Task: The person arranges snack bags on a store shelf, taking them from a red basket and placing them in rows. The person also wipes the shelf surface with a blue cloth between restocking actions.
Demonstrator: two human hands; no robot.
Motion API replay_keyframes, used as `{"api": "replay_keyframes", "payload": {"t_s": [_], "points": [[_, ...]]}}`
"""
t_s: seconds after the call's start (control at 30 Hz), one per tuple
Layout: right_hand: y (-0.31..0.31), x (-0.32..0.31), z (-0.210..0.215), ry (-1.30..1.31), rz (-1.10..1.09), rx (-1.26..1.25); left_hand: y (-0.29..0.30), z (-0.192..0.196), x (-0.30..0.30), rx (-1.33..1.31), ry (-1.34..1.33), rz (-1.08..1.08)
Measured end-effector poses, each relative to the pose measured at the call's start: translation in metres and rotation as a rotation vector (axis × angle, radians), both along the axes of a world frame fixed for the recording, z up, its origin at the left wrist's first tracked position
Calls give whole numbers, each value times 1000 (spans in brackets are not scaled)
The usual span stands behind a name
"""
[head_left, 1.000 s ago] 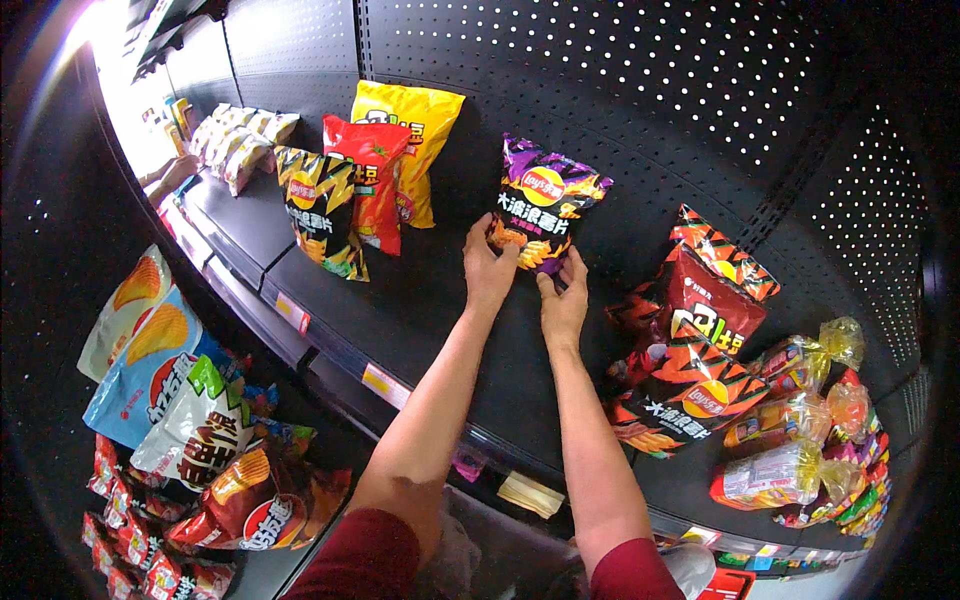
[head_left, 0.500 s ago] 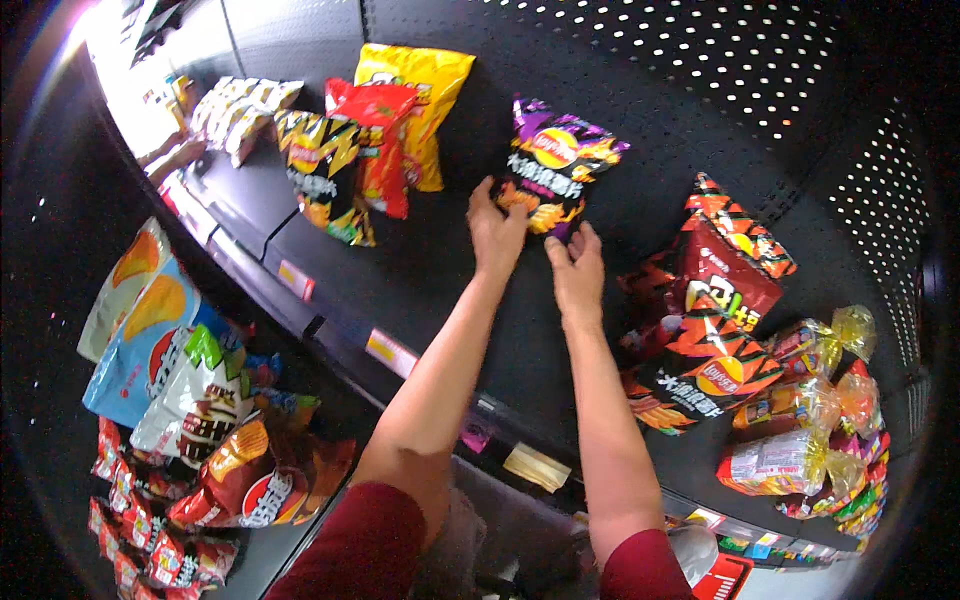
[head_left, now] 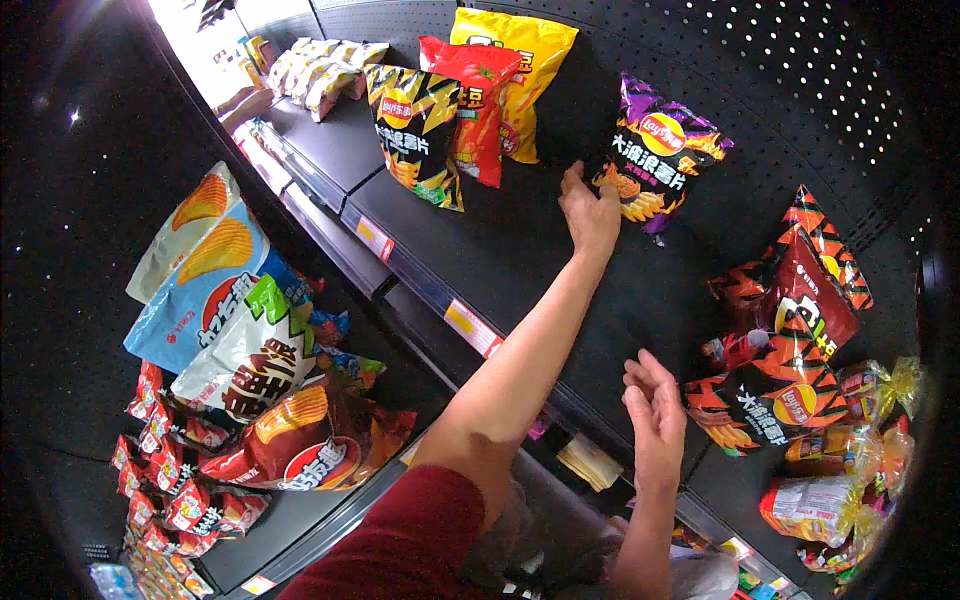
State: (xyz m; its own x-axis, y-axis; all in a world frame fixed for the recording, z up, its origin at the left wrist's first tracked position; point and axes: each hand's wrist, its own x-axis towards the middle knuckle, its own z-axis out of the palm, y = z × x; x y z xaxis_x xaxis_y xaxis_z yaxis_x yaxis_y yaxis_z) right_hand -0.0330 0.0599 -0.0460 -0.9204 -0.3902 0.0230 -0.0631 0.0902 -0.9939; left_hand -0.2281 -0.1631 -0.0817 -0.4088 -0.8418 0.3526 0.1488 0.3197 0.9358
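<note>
A black and purple bag of potato chips (head_left: pixel 665 155) stands upright on the dark shelf in front of me. My left hand (head_left: pixel 592 212) reaches to its lower left edge, fingers apart and not wrapped round it; whether the thumb touches the bag I cannot tell. Lower and to the right, my right hand (head_left: pixel 655 415) hovers over the shelf's front part with its fingers loosely spread and nothing in them. Nearest to it is a black and orange chip bag (head_left: pixel 775 405), leaning among the bags on the right.
Left of the purple bag stand a black and yellow bag (head_left: pixel 412 140), a red bag (head_left: pixel 478 110) and a yellow bag (head_left: pixel 535 70). A maroon bag (head_left: pixel 810 300) and clear-wrapped packs (head_left: pixel 815 505) crowd the right. Another person's hand (head_left: pixel 245 105) shows far left. More snack bags (head_left: pixel 200 300) fill the lower shelf.
My right hand has drawn back from the purple chip bag toward the shelf's front edge. My left hand stays beside the bag. The whole view has shifted, with shelf goods appearing farther right.
</note>
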Motion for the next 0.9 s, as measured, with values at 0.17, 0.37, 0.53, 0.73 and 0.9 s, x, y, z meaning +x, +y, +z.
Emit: {"api": "replay_keyframes", "payload": {"t_s": [0.17,0.37,0.53,0.73,0.9], "points": [[5,6,-3,-67,-83,-71,0,0,-4,60,18,-72],[2,14,-8,0,-102,-62,-1,-4,-8,48,47,-82],[3,11,-17,97,-82,-28,5,2,-3,24,-35,-72],[4,11,-17,129,-55,50,4,2,-2,-34,-39,-45],[3,10,-18,142,-62,59,7,2,-2,-29,-49,-37]]}}
